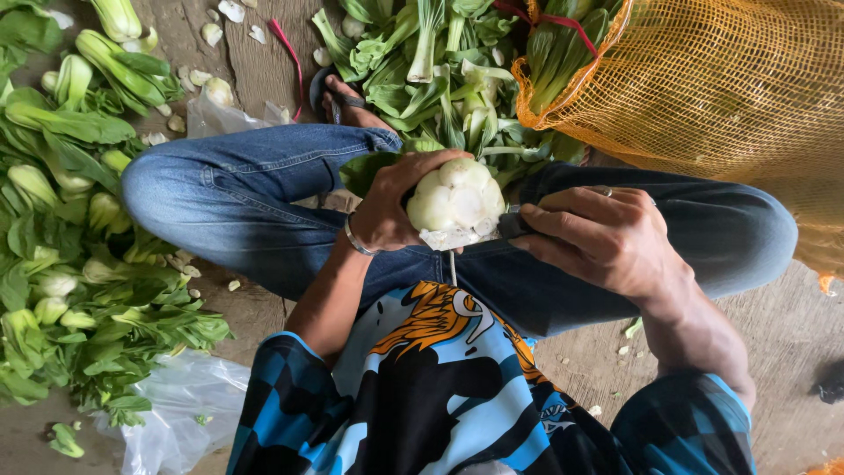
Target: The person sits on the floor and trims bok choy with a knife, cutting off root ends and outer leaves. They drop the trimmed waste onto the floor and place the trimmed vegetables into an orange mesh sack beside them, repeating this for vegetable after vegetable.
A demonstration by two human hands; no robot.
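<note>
Head | left hand [387, 207] grips one bok choy [455, 200] | right hand [607, 237] clenches one knife [505, 226]

The place looks like a produce market or a vegetable sorting spot at ground level. A rough grey concrete floor [791, 334] serves as the work surface, strewn with cut white stem scraps [230, 10]. Heaps of loose green leafy bok choy [79, 264] lie directly on it, beside a large orange plastic mesh sack [721, 79] of greens and crumpled clear plastic bags [185, 405].
</note>
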